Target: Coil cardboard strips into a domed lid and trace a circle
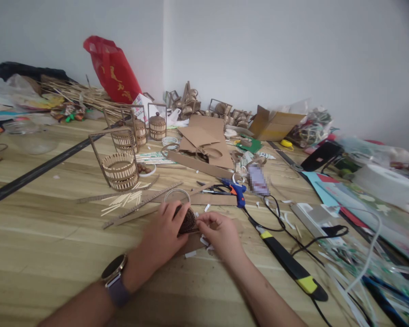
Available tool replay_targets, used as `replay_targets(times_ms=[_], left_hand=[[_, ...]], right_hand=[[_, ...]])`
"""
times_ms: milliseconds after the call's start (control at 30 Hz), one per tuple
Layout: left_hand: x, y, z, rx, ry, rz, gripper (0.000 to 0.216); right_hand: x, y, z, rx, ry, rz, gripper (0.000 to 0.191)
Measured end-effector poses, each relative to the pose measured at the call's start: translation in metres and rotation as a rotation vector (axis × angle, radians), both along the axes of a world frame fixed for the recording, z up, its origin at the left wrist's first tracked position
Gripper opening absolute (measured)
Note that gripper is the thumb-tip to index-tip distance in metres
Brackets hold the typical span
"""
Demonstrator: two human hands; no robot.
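My left hand [163,234], with a watch on its wrist, is closed around a small round coil of corrugated cardboard [188,221] held just above the wooden table [54,236]. My right hand [218,232] pinches the same coil from the right side with thumb and fingers. Small white paper scraps [204,240] lie under and beside my hands. A white ring [176,194] rests on the table just beyond my fingers.
A blue glue gun [237,193] with a black cord lies right of my hands, and a black-and-yellow utility knife [291,265] nearer. Small woven baskets in wire frames [119,170], cardboard sheets [204,138], wooden sticks [121,200] and a red bag [114,68] stand farther back.
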State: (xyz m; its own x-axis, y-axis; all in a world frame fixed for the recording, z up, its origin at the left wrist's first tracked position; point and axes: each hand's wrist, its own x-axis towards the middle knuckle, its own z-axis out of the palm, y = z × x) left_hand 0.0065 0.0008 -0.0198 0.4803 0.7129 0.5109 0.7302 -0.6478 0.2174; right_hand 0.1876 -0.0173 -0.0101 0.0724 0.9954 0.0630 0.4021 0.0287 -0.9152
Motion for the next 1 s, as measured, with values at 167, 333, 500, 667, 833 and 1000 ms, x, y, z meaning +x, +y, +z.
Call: replay_targets(times_ms=[167,333,500,667,833,1000], left_hand=[[-0.0003,0.0,-0.0008,-0.009,0.014,0.002,0.062],[-0.0006,0.0001,0.0004,-0.011,0.016,-0.018,0.061],[-0.0004,-0.0003,0.0009,-0.075,-0.004,-0.031,0.061],[-0.0014,0.0004,0.0003,-0.09,-0.012,-0.036,0.06],[-0.002,0.0011,0.0009,-0.1,-0.007,-0.046,0.06],[-0.0029,0.002,0.0,-0.085,-0.005,-0.058,0.059]], right_hand=[[-0.0005,-0.0002,-0.0009,0.015,-0.041,0.007,0.015],[0.0023,0.0004,-0.0005,-0.101,0.073,0.009,0.012],[0.0057,0.0012,-0.0008,-0.128,0.072,0.041,0.011],[0.0066,0.0021,-0.0004,0.033,-0.132,0.065,0.01],[0.0064,0.0031,0.0025,0.121,-0.309,0.106,0.015],[0.0069,0.0029,0.0033,0.153,-0.388,0.137,0.016]])
